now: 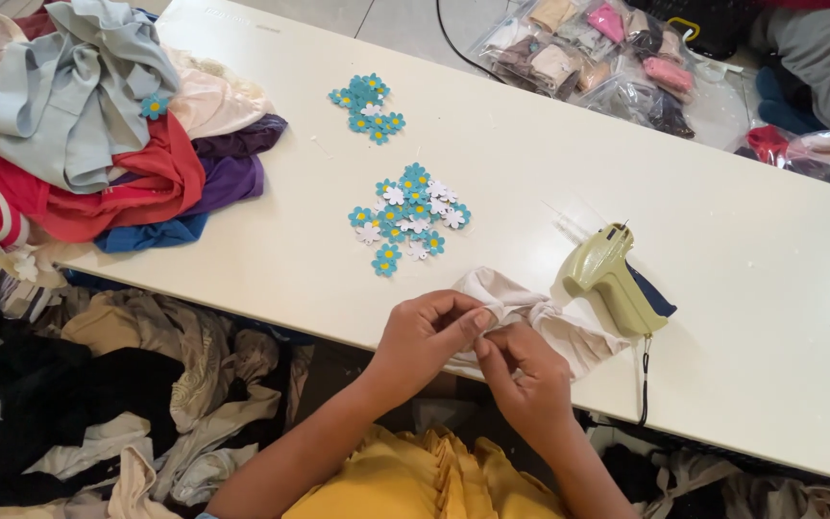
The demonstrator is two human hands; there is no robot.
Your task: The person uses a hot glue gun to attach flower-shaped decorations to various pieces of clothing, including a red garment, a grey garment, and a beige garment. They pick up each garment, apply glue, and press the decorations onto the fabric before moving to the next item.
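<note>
Cream fabric piece (540,312), bunched at the white table's (742,288) near edge: I see my left hand (425,336) and right hand (525,380) both pinching it. One green tagging gun (612,284) lies just beside it. Two clusters of felt flowers (410,216) lie beyond. Clear bags (593,53) at the far edge hold folded garments; I can't count them.

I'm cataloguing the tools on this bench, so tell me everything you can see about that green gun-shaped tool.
The tagging gun is pale olive-green plastic, pistol-shaped, with a thin needle at its nose pointing up the table. It lies on its side on the white table, partly over the cream cloth. A dark blue part shows behind the grip, and a black cord hangs from it. Neither hand touches it.
</note>
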